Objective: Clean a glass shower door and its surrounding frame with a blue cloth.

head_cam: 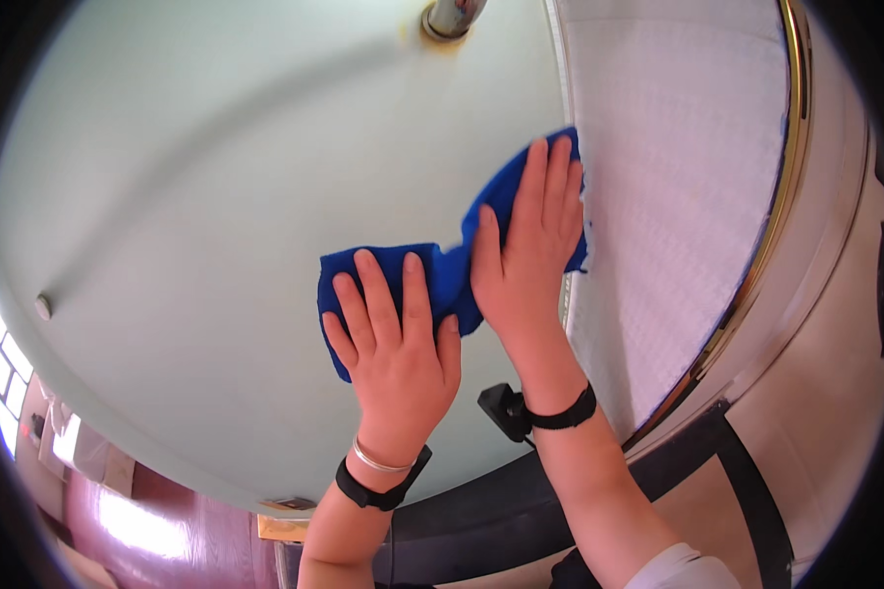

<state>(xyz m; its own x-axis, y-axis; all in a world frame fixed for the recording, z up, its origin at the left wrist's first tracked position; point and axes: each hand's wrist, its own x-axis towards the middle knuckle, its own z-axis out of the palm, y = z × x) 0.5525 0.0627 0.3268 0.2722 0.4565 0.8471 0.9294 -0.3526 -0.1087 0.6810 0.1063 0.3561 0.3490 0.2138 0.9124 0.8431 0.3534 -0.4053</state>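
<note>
A blue cloth (453, 276) lies against a large, smooth, pale green-white surface (214, 294), bunched in the middle between my two hands. My left hand (398, 353) presses flat on the cloth's left part with its fingers spread. On the right part, my right hand (530, 250) lies with its fingers close together and its thumb apart. The cloth's right edge looks frayed and reaches the seam with a white textured panel (670, 184). Both wrists carry black straps with small black devices; a silver bangle (378, 460) is on the left wrist.
A metal post (451, 16) with yellowish stains at its base stands at the top. Far left is a small round knob (43, 306). A gold-coloured trim (794, 96) edges the white panel. Dark framing (479, 526) and a shiny reddish wood floor (169, 523) show below.
</note>
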